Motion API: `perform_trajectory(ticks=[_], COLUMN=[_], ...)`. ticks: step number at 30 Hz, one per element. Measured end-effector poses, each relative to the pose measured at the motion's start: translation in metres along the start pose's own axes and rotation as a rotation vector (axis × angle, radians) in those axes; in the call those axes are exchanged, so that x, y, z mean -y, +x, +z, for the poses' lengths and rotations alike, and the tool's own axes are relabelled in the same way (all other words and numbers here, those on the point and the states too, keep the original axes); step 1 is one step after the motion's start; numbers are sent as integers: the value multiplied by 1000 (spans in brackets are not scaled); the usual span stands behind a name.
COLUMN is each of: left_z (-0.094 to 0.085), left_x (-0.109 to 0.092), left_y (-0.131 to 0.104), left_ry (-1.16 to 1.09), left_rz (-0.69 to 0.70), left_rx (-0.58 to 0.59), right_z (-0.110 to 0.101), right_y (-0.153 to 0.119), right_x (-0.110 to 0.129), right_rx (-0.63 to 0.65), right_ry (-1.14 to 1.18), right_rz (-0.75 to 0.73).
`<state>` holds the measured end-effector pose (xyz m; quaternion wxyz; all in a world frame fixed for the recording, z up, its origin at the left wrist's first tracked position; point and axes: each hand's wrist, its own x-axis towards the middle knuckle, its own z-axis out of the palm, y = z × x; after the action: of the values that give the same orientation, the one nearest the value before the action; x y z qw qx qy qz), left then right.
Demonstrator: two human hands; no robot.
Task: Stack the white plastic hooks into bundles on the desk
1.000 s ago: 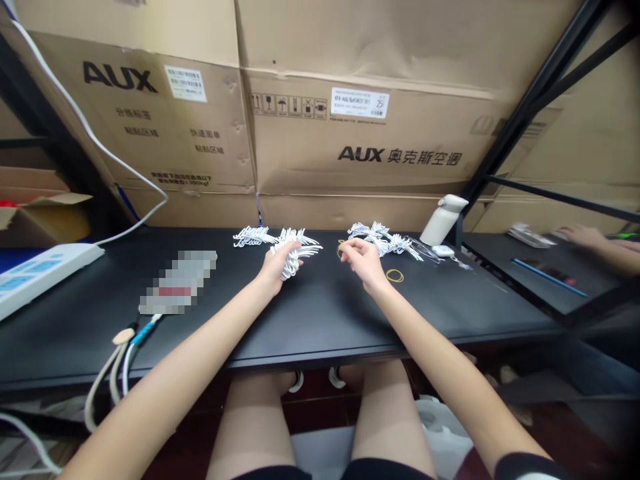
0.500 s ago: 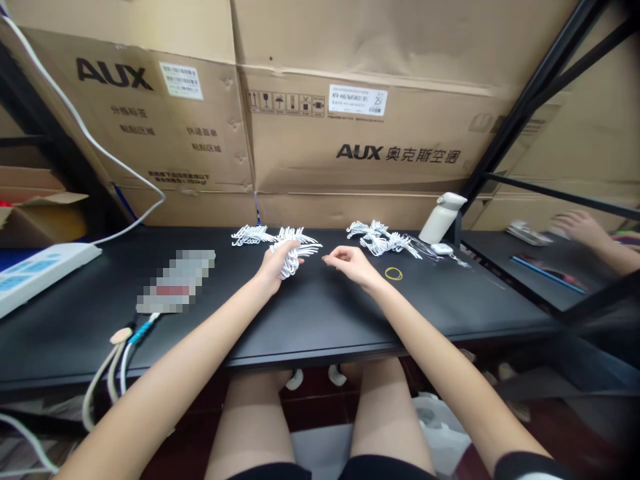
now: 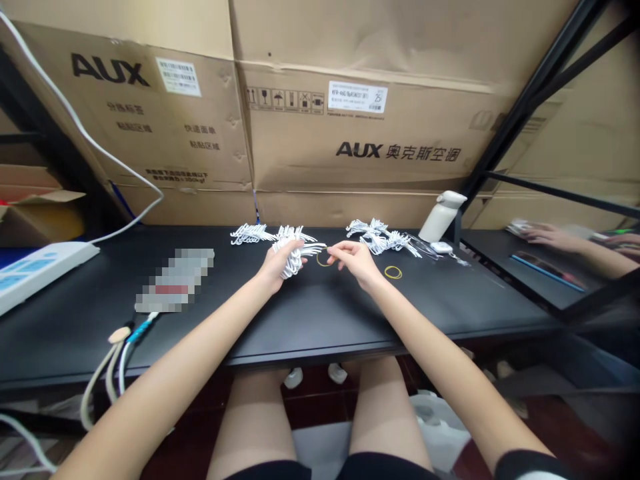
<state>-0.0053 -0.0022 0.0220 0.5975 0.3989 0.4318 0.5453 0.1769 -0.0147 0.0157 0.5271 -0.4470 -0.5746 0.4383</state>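
My left hand (image 3: pixel 274 267) is closed around a bundle of thin white hooked pieces (image 3: pixel 293 261), whose straight ends point right. My right hand (image 3: pixel 356 261) is closed in a pinch beside those ends. From its fingertips hangs a thin yellowish rubber band (image 3: pixel 321 261), close to the tips of the bundle; whether it touches them I cannot tell. A second yellow rubber band (image 3: pixel 393 272) lies on the black table (image 3: pixel 310 320) to the right. Behind my left hand lie more white bundles (image 3: pixel 250 233), and another group of white bundles (image 3: pixel 377 235) sits behind my right hand.
A whitish bottle (image 3: pixel 442 217) and a small white case (image 3: pixel 441 248) stand at the back right. On the left are a pixelated flat object (image 3: pixel 175 280) with cables and a power strip (image 3: pixel 47 270). Cardboard (image 3: pixel 300 153) walls the back. Another person's hand (image 3: pixel 550 237) is beyond the rack.
My right hand has turned slightly, and the rubber band at its fingertips now shows as a loop near the bundle's ends. My left hand keeps its hold. The other person's hand moved left.
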Motion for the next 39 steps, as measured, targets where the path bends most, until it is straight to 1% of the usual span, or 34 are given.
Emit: perform_trajectory(ticks=[3, 6, 9, 11, 13, 14, 16, 19, 21, 23, 27, 29, 31, 35, 37, 39], left_z=[2, 4, 5, 5, 5, 5, 5, 4, 3, 1, 0, 1, 2, 3, 3, 4], left_x=[0, -1, -1, -1, -1, 0, 0, 1, 2, 2, 1, 1, 0, 4, 6, 8], left_y=[-2, -4, -6, -6, -6, -6, -6, -5, -3, -2, -2, -3, -5, -7, -7, -7], left_ry=[-9, -25, -20, -28, -46, -55, -60, -57, -52, -42, -14, -1, 3, 5, 37, 68], left_rz=[28, 47, 25, 18, 30, 39, 51, 49, 48, 54, 36, 24, 28, 97, 132, 136], left_rx=[19, 51, 89, 107, 128, 137, 153, 165, 173, 174, 174, 189, 202, 237, 279, 319], right_z=[3, 3, 1, -1, -3, -4, -3, 0, 2, 3, 3, 3, 4, 11, 15, 17], right_y=[-1, -1, -1, -1, -2, -2, -3, -2, -1, -1, 0, 0, -2, -9, -11, -13], right_x=[1, -1, -5, -7, -8, -8, -9, -9, -9, -8, -4, -1, 2, 6, 4, 1], right_rx=[-17, -72, -165, -248, -289, -286, -243, -157, -128, -125, -169, -169, -113, 86, 117, 94], right_ry=[65, 38, -120, -301, -476, -529, -519, -298, -143, -43, 72, 125, 156, 124, 88, 66], right_rz=[43, 17, -80, -193, -317, -358, -359, -236, -158, -113, -41, 14, 43, 25, -1, -41])
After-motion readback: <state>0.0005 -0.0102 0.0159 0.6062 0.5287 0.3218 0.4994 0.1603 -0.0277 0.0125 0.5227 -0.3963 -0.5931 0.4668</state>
